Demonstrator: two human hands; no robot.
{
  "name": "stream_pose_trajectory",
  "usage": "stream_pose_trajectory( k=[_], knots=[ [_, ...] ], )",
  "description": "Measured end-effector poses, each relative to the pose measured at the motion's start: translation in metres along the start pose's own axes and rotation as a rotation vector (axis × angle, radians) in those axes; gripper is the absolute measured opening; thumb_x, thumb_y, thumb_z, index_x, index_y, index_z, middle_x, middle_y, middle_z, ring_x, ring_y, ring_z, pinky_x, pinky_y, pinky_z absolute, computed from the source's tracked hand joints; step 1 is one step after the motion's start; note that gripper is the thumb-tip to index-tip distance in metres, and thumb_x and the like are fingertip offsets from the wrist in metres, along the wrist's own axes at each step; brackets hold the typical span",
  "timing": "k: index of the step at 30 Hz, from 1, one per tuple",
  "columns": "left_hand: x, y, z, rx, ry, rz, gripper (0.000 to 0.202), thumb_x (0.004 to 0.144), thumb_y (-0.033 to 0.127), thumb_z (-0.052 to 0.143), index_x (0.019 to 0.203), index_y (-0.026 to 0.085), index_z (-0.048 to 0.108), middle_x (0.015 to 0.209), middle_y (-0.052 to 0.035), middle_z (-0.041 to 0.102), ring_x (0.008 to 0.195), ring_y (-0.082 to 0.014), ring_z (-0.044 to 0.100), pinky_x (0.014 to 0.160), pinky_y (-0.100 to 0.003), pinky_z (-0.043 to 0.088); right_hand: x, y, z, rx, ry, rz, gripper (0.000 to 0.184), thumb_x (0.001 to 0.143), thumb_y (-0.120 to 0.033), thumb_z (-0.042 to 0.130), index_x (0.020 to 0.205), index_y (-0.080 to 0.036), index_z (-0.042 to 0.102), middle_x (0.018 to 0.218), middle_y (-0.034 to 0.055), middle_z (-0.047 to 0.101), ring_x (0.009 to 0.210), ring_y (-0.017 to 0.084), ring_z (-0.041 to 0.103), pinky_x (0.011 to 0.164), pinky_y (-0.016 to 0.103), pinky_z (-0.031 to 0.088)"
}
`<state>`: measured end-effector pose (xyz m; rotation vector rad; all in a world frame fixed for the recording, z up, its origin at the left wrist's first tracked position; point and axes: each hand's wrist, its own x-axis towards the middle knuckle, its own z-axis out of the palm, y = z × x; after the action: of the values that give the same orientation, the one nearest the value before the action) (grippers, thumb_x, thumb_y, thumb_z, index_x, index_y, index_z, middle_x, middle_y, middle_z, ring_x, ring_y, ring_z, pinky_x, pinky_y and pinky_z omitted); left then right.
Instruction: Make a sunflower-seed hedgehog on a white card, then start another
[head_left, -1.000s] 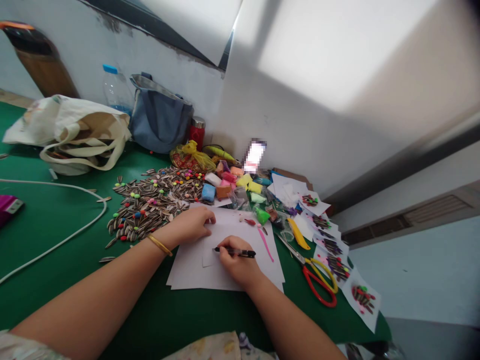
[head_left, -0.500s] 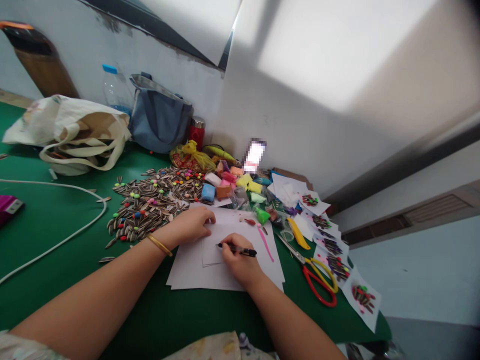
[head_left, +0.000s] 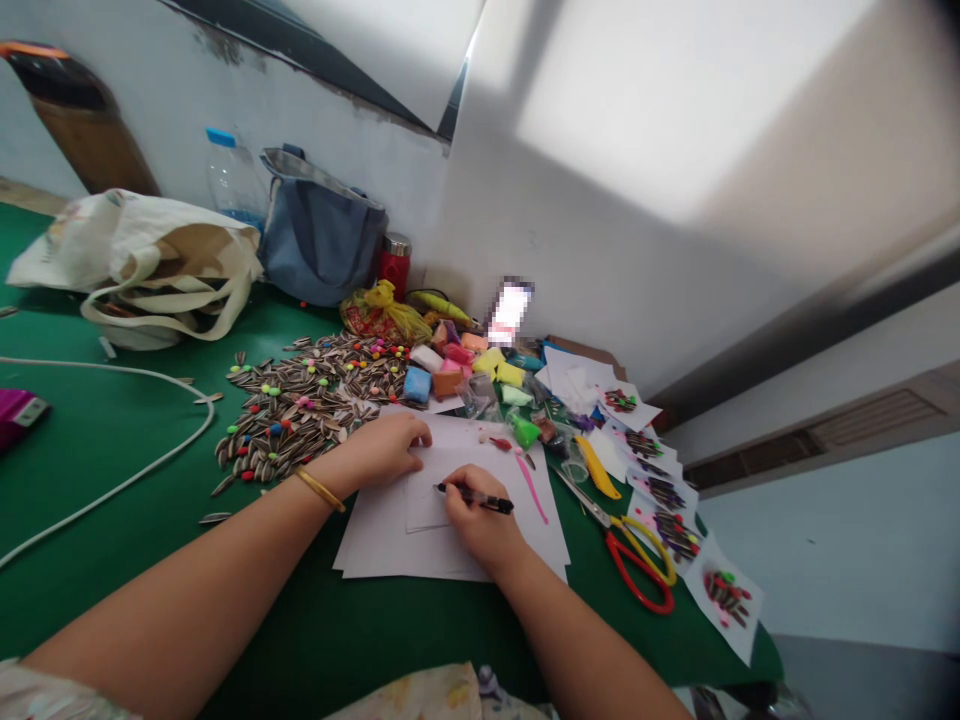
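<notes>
A black pen [head_left: 484,499] is gripped in my right hand [head_left: 480,525], its tip at a small white paper [head_left: 424,515]. That paper lies on larger white sheets [head_left: 375,550]. My left hand [head_left: 390,447], with a gold bangle at the wrist, rests on the upper left of the papers, thumb and fingers apart. Beyond the right hand, a pink strip [head_left: 532,490] and a dark red seed [head_left: 500,443] lie on the large sheet. Whether the pen has left marks is too small to tell.
Striped sunflower seeds [head_left: 300,400], some coloured, are heaped at left. Wrapped clay blocks [head_left: 448,384] lie behind the paper. Scissors [head_left: 641,560], a yellow cutter [head_left: 598,468] and several seed-decorated cards [head_left: 724,600] are at right. Bags [head_left: 319,230] and a white cable [head_left: 150,508] lie left.
</notes>
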<state>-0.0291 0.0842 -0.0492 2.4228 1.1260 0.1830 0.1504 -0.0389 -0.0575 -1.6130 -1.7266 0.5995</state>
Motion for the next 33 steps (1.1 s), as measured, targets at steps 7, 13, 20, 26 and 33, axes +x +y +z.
stream_pose_trajectory(
  k=[7,13,20,26,33],
  knots=[
    [-0.0015,0.0018,-0.0011,0.002,0.007,-0.011,0.032,0.071,0.026,0.069,0.103,0.022,0.071,0.107,-0.0058,0.070,0.101,-0.0252,0.063,0.085,-0.032,0.048,-0.0037,-0.0012,-0.0028,0.061,-0.007,-0.016,0.014,0.083,-0.020,0.054,0.082,-0.021,0.068,0.077,0.0016,0.067,0.073,0.017,0.061,0.071,0.028,0.047],
    [-0.0016,0.0034,-0.0020,-0.003,0.004,-0.023,0.034,0.071,0.026,0.071,0.105,0.022,0.071,0.107,-0.0064,0.071,0.100,-0.0259,0.064,0.084,-0.033,0.049,-0.0052,-0.0024,0.0004,0.035,-0.088,-0.056,0.015,0.083,-0.019,0.057,0.085,-0.021,0.071,0.080,0.0015,0.071,0.074,0.016,0.063,0.071,0.027,0.048],
    [-0.0012,0.0050,-0.0027,-0.008,0.002,-0.045,0.033,0.070,0.025,0.071,0.103,0.022,0.072,0.103,-0.0063,0.071,0.095,-0.0250,0.065,0.081,-0.032,0.049,-0.0044,-0.0021,0.0010,0.028,-0.099,-0.046,0.015,0.084,-0.019,0.058,0.087,-0.022,0.072,0.083,0.0011,0.073,0.077,0.016,0.065,0.074,0.026,0.050],
    [-0.0011,0.0045,-0.0023,-0.010,0.000,-0.036,0.033,0.070,0.026,0.071,0.103,0.022,0.072,0.105,-0.0063,0.071,0.099,-0.0254,0.064,0.084,-0.032,0.048,-0.0039,-0.0039,0.0014,0.026,-0.105,-0.025,0.015,0.083,-0.020,0.058,0.087,-0.022,0.073,0.082,0.0011,0.073,0.077,0.017,0.065,0.075,0.027,0.051],
    [-0.0020,0.0047,-0.0021,-0.003,0.005,-0.030,0.033,0.071,0.026,0.070,0.104,0.022,0.071,0.104,-0.0061,0.071,0.098,-0.0250,0.064,0.083,-0.032,0.048,-0.0040,-0.0028,0.0017,0.018,-0.089,-0.027,0.015,0.082,-0.018,0.058,0.085,-0.022,0.072,0.081,0.0012,0.072,0.076,0.016,0.064,0.072,0.026,0.049]
  ],
)
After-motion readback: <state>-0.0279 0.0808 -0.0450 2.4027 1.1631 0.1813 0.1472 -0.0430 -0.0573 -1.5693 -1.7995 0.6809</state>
